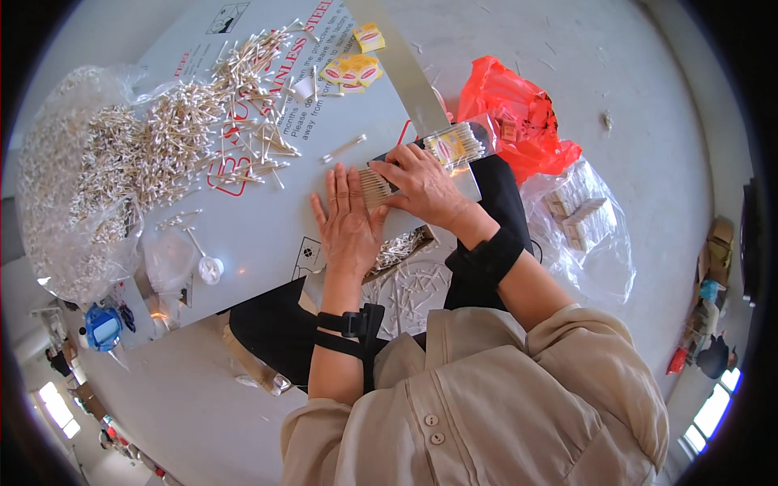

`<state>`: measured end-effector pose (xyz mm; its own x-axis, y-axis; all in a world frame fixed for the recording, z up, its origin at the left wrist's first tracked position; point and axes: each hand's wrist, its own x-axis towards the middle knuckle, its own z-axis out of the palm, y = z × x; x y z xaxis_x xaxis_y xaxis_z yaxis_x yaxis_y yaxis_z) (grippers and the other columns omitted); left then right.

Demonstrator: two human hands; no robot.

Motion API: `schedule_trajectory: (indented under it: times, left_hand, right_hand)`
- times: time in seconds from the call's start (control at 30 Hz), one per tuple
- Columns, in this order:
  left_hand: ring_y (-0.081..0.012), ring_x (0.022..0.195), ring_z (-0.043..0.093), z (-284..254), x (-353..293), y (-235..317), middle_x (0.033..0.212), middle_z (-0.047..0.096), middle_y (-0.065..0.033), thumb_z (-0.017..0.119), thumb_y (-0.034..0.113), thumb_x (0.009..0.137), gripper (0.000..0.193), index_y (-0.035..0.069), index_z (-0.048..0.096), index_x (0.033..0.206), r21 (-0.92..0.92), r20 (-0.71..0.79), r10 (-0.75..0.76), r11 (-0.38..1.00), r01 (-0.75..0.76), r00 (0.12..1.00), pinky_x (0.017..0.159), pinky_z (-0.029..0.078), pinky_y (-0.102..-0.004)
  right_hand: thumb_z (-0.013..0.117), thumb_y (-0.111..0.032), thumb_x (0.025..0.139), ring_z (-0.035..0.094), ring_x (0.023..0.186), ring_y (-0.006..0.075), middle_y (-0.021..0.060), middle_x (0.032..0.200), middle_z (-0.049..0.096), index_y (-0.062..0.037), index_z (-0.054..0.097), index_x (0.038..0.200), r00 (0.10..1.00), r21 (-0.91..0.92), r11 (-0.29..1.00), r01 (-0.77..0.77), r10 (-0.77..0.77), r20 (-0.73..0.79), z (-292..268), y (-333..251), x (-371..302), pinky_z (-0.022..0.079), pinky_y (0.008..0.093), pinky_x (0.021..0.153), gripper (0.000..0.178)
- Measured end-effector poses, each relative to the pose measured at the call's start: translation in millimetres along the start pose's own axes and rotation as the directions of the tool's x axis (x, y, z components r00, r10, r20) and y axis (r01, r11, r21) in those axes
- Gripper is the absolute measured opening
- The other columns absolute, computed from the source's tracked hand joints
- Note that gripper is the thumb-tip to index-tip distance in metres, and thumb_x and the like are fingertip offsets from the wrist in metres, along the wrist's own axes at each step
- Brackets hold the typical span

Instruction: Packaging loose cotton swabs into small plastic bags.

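One grey table (267,257) spans the upper left. Both forearms (531,283) slant up from below. The left hand (350,223) lies palm-down, fingers straight, clutching nothing; the right hand (429,186) arches, thumb and index bent at the row of cotton swabs (374,188) between both hands; whether they grip, I cannot tell.

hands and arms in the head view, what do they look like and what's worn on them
The left hand and right hand wear no gloves. Black straps circle the left arm; a wide black band wraps the right arm. Loose beige sleeves end above them.
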<state>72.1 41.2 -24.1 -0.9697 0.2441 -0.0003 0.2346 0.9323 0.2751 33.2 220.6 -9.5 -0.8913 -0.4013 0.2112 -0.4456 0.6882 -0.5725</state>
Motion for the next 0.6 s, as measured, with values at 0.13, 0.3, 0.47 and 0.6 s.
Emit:
schedule_trajectory:
  times: [0.13, 0.3, 0.47, 0.6]
  left_hand:
    - [-0.0299, 0.150, 0.015, -2.6, -0.2, 0.4, 0.160, 0.021, -0.0158, 0.046, 0.051, 0.096, 0.077, 0.003, 0.026, 0.153, -0.005, 0.010, -0.004, 1.000, 0.004, 1.000, 0.119, 0.007, -0.0546]
    - [-0.0302, 0.150, 0.015, -2.0, 1.0, 4.0, 0.160, 0.021, -0.0160, 0.049, 0.052, 0.095, 0.079, 0.003, 0.025, 0.153, 0.021, 0.009, -0.013, 1.000, 0.013, 1.000, 0.119, 0.007, -0.0549]
    - [-0.0292, 0.151, 0.012, 0.7, -0.1, 1.3, 0.162, 0.018, -0.0146, 0.047, 0.053, 0.095, 0.079, 0.004, 0.024, 0.153, 0.042, 0.016, -0.017, 0.999, 0.016, 1.000, 0.119, 0.006, -0.0547]
    - [-0.0285, 0.151, 0.011, 0.6, 1.4, 0.9, 0.163, 0.015, -0.0136, 0.042, 0.054, 0.097, 0.079, 0.006, 0.021, 0.155, 0.024, 0.030, -0.006, 1.000, 0.005, 1.000, 0.120, 0.005, -0.0541]
  right_hand:
    - [0.081, -0.019, 0.066, 0.055, 0.105, 0.0279, 0.0082, 0.108, 0.054, -0.0106, 0.060, 0.124, 0.999, 0.019, 1.000, 0.017, -0.018, 0.041, 3.2, 8.4, 5.3, 0.046, 0.0412, 0.091, 0.063]
    - [0.079, -0.025, 0.068, 0.054, 0.109, 0.0249, 0.0070, 0.112, 0.055, -0.0091, 0.059, 0.126, 0.998, -0.050, 0.997, 0.058, -0.059, -0.017, 3.7, 7.2, 2.9, 0.044, 0.0381, 0.095, 0.063]
    - [0.070, -0.038, 0.079, 0.041, 0.132, 0.0260, 0.0097, 0.142, 0.044, -0.0073, 0.048, 0.139, 0.997, -0.283, 0.955, 0.083, -0.078, 0.030, 2.1, -10.9, -19.6, 0.031, 0.0460, 0.109, 0.070]
    - [0.065, -0.045, 0.084, 0.022, 0.148, 0.0262, 0.0109, 0.157, 0.029, -0.0069, 0.039, 0.146, 0.992, -0.250, 0.965, 0.078, -0.049, 0.119, 8.7, -9.7, -30.5, 0.010, 0.0526, 0.119, 0.077]
